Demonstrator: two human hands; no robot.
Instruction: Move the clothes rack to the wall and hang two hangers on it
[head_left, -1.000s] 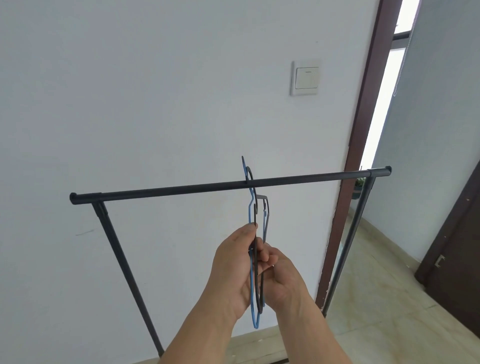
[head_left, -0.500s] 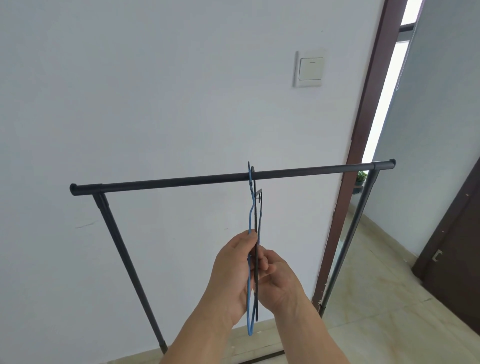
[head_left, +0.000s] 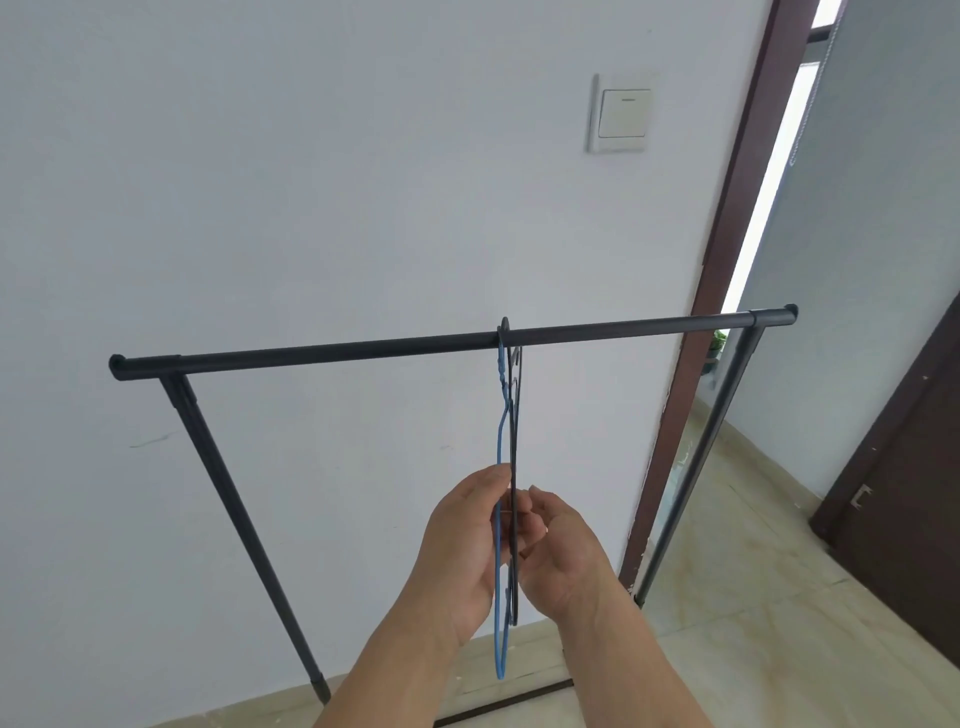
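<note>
The black clothes rack (head_left: 332, 351) stands right against the white wall, its top bar level across the view. A blue hanger (head_left: 501, 441) and a black hanger (head_left: 513, 441) hang edge-on, side by side, with both hooks over the middle of the bar. My left hand (head_left: 462, 540) pinches the blue hanger about halfway down. My right hand (head_left: 563, 556) is on the black hanger's right side, its fingers loosened and partly spread, fingertips still at the wire.
A light switch (head_left: 621, 118) is on the wall above the bar. A brown door frame (head_left: 727, 260) rises behind the rack's right leg, with a dark door (head_left: 904, 499) further right. Beige tiled floor (head_left: 753, 639) lies below.
The hangers came down so that both hooks rest on the bar. My right hand's fingers have loosened from the black hanger. The view shifted slightly.
</note>
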